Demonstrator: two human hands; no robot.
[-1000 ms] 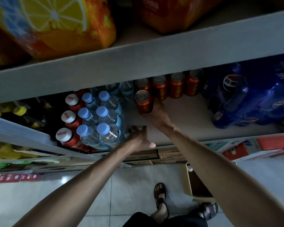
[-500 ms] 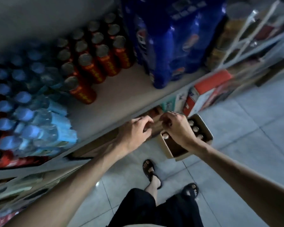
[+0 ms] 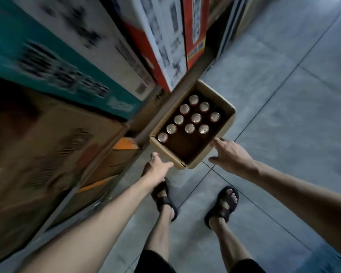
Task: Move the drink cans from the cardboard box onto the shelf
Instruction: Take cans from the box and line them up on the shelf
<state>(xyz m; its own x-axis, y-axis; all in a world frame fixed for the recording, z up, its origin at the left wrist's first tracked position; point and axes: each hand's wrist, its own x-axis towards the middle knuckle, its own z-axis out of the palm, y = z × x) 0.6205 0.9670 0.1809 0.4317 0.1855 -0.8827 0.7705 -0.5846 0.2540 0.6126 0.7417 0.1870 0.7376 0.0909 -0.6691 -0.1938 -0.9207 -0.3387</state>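
Blurred stacked cartons (image 3: 87, 62), grey tiled floor (image 3: 283, 95)

Standing over a cardboard box (image 3: 197, 162) on the grey tiled floor (image 3: 283, 91), a person holds the left hand (image 3: 156, 168) at its near corner and the right hand (image 3: 229, 154) at its rim. Ten upright drink cans (image 3: 196, 117) sit inside.

Both arms stretched forward, left hand (image 3: 157, 167) relaxed, right hand (image 3: 231, 154) with fingers spread

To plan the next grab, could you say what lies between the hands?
Head view: the cardboard box, its empty near corner, lies between left hand and right hand.
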